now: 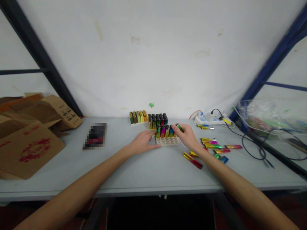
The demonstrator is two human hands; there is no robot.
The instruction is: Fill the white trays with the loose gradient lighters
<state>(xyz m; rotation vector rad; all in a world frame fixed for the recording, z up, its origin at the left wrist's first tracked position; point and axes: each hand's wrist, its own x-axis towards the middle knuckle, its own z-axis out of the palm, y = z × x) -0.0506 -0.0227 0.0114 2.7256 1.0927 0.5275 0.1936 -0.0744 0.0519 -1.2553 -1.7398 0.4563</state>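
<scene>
right now my right hand (pixel 185 135) has a green lighter (pixel 179 127) pinched in its fingers, tilted, at the right end of a pale tray (pixel 167 141) full of round holes. the tray sits on the grey table (pixel 144 172) in front of me, with a row of shiny lighters (pixel 163 131) standing upright along its far side; its nearer holes are bare. my left hand (pixel 143 142) is at the tray's left end, thumb out along the near corner and fingers by the side; whether it's actually gripping, i cannot tell.

just behind the tray stands a packed block of black-topped lighters (pixel 158 119), and to its left, a block of gold-topped ones (pixel 138 117). loose lighters (pixel 211 142) lie flat beyond my right wrist, and a gold-and-red lighter (pixel 193 160) lies nearer me, beside my forearm. further right there's a white power strip (pixel 211 119) against the wall, with a black cable (pixel 251 157) looping over the table. off to my left are cardboard boxes (pixel 30 150) and a dark flat thing (pixel 96 135), too blurred to name.
</scene>
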